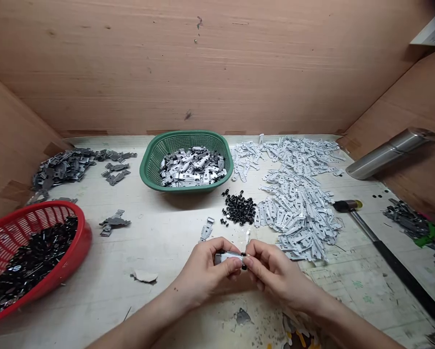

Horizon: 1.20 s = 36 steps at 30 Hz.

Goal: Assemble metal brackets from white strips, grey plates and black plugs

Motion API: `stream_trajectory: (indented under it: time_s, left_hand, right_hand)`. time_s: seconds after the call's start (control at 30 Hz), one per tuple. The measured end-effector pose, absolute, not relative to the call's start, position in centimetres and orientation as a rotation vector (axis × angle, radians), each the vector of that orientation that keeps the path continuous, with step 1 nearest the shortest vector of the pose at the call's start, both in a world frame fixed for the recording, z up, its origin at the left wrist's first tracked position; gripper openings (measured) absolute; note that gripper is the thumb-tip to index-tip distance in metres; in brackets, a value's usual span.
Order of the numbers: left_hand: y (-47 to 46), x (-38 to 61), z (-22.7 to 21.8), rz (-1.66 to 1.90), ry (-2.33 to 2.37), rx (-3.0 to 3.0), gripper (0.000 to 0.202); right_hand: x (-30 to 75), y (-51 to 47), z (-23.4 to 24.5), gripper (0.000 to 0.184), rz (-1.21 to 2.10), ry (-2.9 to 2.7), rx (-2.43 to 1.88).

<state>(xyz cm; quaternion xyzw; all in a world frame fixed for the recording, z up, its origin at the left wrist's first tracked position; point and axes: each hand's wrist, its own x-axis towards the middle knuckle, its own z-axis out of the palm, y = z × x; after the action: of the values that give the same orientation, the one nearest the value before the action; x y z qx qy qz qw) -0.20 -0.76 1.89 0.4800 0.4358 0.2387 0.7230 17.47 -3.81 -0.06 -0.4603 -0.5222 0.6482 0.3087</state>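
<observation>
Both hands meet over the white table near its front edge. My left hand (206,271) is closed around a small light-grey metal piece (229,257). My right hand (271,269) pinches a small black part (243,256) against the end of that piece. Just beyond the hands lie a single grey metal piece (206,229) and a heap of small black parts (239,208). A large spread of light-grey metal pieces (297,203) lies to the right of that heap.
A green basket (150,162) of assembled pieces stands at the back centre. A red basket (72,257) of black parts sits front left. Dark grey plates (65,167) lie back left. A hammer (384,252) and a steel flask (388,152) are at the right. Wooden walls enclose the table.
</observation>
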Motion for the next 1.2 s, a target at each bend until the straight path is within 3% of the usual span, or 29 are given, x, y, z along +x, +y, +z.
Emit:
stream_trajectory:
  time_s: [0.3,0.5,0.6,0.77,0.87,1.07,1.2]
  left_hand:
    - [-0.8,-0.2,1.9,0.578,1.062,1.201,0.018]
    - [0.1,-1.0,1.9,0.625,1.106,1.469,0.025]
    - [1.9,-2.2,1.8,0.782,1.108,1.58,0.037]
    - [4.4,-3.8,-0.1,0.706,1.254,2.004,0.032]
    - [4.8,-4.1,-1.1,0.674,1.293,2.056,0.024]
    - [4.3,-4.2,-0.4,0.658,1.334,1.638,0.015]
    - [3.5,-3.6,0.5,0.524,1.224,1.178,0.02]
  right_hand:
    - [17.3,-3.3,-0.5,0.033,1.896,-1.138,-1.168]
    - [17.5,-2.0,0.2,0.031,1.797,-1.233,-1.177]
    - [17.2,2.5,2.9,0.025,1.569,-1.362,-1.156]
    - [15.8,10.8,5.8,0.031,1.012,-1.635,-1.29]
    - [15.6,10.7,4.7,0.022,0.702,-2.139,-1.382]
    - [15.3,4.8,1.2,0.006,0.428,-2.469,-1.464]
    - [14.3,3.4,-0.1,0.011,0.288,-2.452,-1.594]
